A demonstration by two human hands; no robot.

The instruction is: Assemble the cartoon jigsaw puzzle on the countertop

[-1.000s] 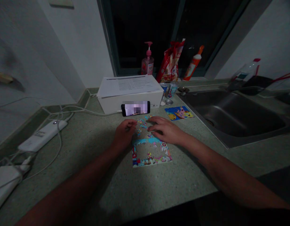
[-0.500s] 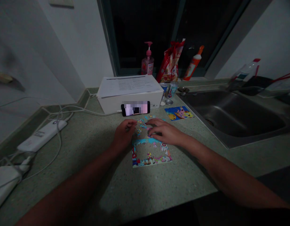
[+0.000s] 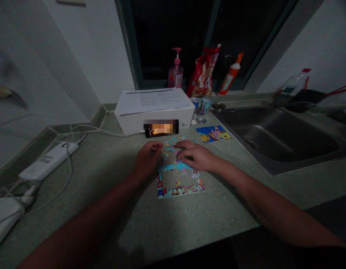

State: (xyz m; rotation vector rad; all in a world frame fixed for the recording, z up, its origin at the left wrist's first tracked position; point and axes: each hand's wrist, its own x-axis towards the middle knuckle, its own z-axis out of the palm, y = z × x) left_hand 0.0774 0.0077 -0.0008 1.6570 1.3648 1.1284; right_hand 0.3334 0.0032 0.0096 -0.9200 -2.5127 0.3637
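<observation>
A partly assembled jigsaw puzzle (image 3: 167,192) lies on the counter, its colourful border joined around a mostly bare middle. Loose puzzle pieces (image 3: 169,145) are scattered beyond it, between my hands. My left hand (image 3: 148,156) rests at the left of these pieces, thumb and fingers pinched together; whatever they may hold is too small to make out. To the right, my right hand (image 3: 196,154) is palm down with its fingers apart, over some pieces at the puzzle's far edge. It hides part of the pieces beneath it.
Behind the pieces a phone (image 3: 161,129) leans on a white box (image 3: 128,122), with a cable attached. A cartoon picture card (image 3: 213,133) lies beside the sink (image 3: 296,138). Cans (image 3: 205,107) stand near the box. Power strips (image 3: 49,161) lie at left.
The picture on the phone screen has changed. Both hands keep practically the same pose and place, and the puzzle looks the same.
</observation>
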